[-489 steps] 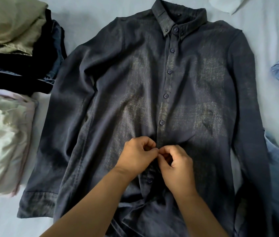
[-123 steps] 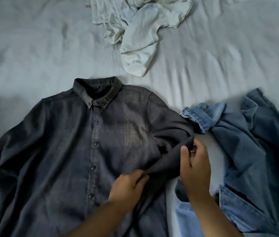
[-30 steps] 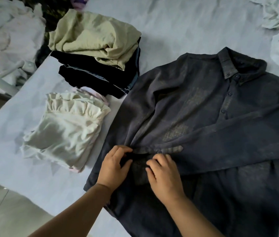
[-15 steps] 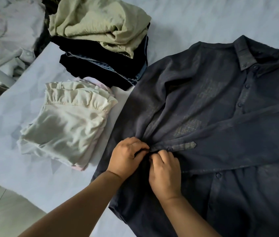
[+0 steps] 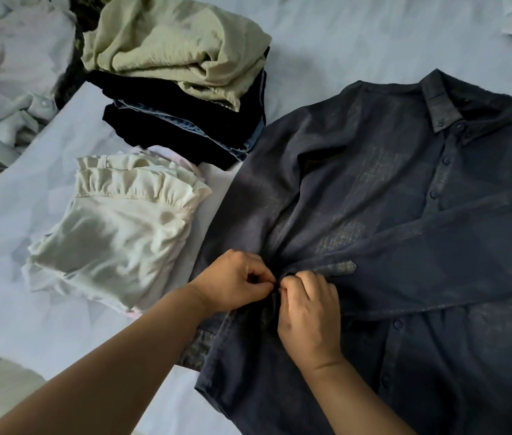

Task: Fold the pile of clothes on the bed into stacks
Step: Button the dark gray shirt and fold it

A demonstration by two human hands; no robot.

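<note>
Cuff work on dark shirt (image 5: 405,215)
Left hand (image 5: 236,285) and right hand (image 5: 309,312) pinch sleeve cuff (image 5: 336,267) at lower centre; sleeve runs right.

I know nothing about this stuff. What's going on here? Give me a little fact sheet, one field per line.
Item being worked: dark button-up shirt, lying face up on the bed
Sleeve: one sleeve folded across the front
Left hand: pinches the cuff
Right hand: pinches the cuff
Stack one: olive garment atop dark folded clothes
Stack two: cream ruffled garment on top
</note>
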